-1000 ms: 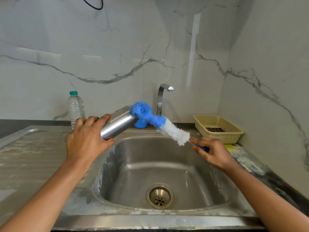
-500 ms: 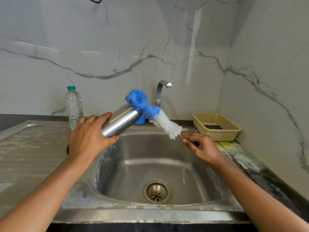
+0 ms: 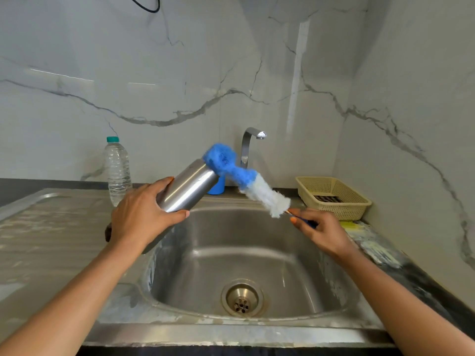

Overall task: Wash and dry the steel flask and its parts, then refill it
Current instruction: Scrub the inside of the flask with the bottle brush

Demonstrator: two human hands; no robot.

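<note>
Fingers [image 3: 164, 183] of the left hand [image 3: 138, 217] wrap round the tilted cylindrical steel flask [image 3: 187, 190] above the stainless sink [image 3: 257, 255], while the right hand [image 3: 321, 232] pinches the thin handle of the fluffy blue-and-white bottle brush [image 3: 246, 179], whose blue tip meets the flask's mouth.

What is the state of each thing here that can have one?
Steel flask: tilted, gripped by left hand.
Bottle brush: blue tip at flask mouth, handle pinched by right hand.
Tap: no water running.
Plastic bottle: upright, capped.
Sink: drain unplugged, no standing water.
</note>
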